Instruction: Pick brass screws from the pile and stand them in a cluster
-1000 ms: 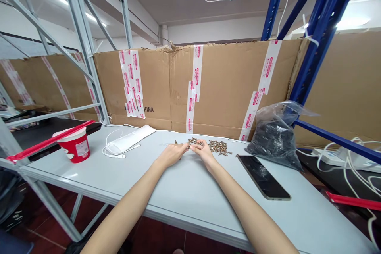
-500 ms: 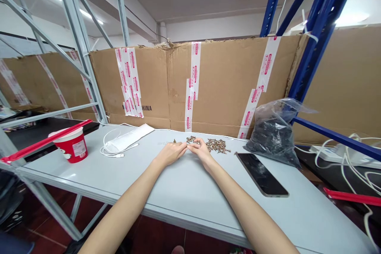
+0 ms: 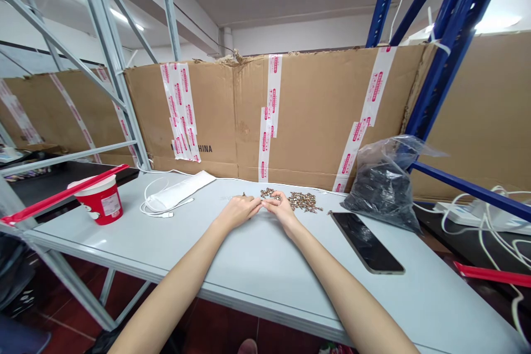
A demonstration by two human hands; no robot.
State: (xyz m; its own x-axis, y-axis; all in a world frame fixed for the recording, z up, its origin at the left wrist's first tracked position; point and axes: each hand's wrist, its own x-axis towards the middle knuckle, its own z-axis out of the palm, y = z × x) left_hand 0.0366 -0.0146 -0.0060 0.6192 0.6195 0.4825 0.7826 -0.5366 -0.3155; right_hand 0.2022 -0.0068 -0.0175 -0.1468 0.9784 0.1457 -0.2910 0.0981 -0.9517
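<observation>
Left hand (image 3: 239, 212) and right hand (image 3: 282, 212) meet at the fingertips just above or on the grey table (image 3: 265, 265), fingers drawn in close; too small to tell whether they pinch a part. Small brassy metal parts: bigger pile (image 3: 303, 201) just beyond and right of the right hand, smaller cluster (image 3: 269, 193) behind the fingertips. Black phone (image 3: 367, 242) lies flat, right of the right forearm. Clear bag (image 3: 379, 196) of dark stuff sits behind it, before the cardboard (image 3: 215, 110). Red cup (image 3: 102, 206) far left, white cord (image 3: 167, 214) between cup and left hand.
</observation>
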